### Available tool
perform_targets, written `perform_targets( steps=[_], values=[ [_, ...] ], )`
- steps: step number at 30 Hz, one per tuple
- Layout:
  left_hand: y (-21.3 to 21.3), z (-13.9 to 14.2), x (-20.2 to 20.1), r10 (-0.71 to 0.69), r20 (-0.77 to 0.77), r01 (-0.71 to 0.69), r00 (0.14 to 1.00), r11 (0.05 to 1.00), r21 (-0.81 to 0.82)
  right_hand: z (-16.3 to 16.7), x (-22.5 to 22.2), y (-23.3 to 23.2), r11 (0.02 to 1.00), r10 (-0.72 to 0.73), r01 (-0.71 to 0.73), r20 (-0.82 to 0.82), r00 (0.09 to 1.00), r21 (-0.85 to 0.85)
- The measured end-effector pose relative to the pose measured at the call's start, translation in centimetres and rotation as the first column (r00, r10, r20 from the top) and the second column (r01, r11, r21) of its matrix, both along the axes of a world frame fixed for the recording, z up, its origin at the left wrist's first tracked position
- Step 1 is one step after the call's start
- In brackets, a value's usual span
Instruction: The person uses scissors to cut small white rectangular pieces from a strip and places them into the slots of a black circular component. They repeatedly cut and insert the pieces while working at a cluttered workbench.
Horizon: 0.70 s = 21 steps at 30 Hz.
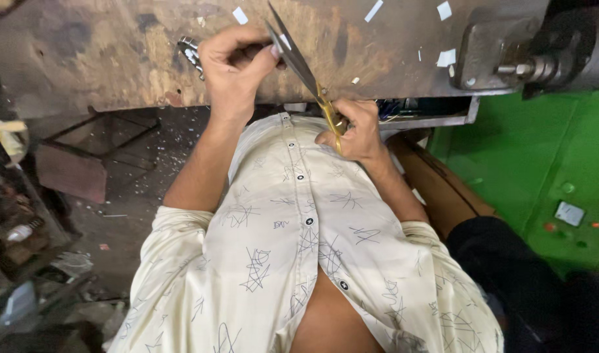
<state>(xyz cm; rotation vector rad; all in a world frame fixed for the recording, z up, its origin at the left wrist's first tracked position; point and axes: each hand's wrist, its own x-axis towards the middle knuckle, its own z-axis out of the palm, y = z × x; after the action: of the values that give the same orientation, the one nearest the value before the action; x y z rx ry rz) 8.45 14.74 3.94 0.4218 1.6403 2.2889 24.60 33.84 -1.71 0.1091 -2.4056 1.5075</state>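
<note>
My right hand (357,131) grips the gold handles of a pair of scissors (298,60). Their long grey blades are parted and point up and left over the worn metal tabletop (103,59). My left hand (233,64) is curled just left of the blades, fingers pinched at a small white scrap (284,42) between the blades. A shiny metal piece (190,53) sticks out behind that hand; whether the hand holds it is unclear. Both forearms reach forward from my pale patterned shirt (293,248).
Small white paper scraps (446,57) lie scattered on the tabletop. A heavy metal bracket with a shaft (508,55) sits at the top right. A green machine panel with buttons (561,189) is to the right. A metal frame (90,150) and debris lie on the floor at left.
</note>
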Motion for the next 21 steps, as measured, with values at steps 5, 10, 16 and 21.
perform_targets(
  steps=[5,10,16,21],
  values=[
    [0.0,1.2,0.8,-0.036,-0.038,0.037,0.999,0.999,0.019,1.3,0.3,0.4,1.0,0.005,-0.005,-0.035,0.999,0.001],
    [-0.1,2.8,1.0,-0.032,-0.083,0.031,0.996,0.999,-0.02,1.7,0.0,0.5,0.999,0.044,-0.045,-0.07,0.997,0.0],
    [-0.7,3.1,1.0,-0.019,-0.091,0.013,0.996,0.998,-0.061,2.1,-0.7,0.6,0.996,0.087,-0.087,-0.046,0.995,-0.008],
    [-1.0,2.5,0.9,-0.018,-0.002,0.018,1.0,1.0,-0.003,1.9,-1.1,0.4,0.993,0.111,-0.111,-0.019,0.994,-0.034]
  ],
)
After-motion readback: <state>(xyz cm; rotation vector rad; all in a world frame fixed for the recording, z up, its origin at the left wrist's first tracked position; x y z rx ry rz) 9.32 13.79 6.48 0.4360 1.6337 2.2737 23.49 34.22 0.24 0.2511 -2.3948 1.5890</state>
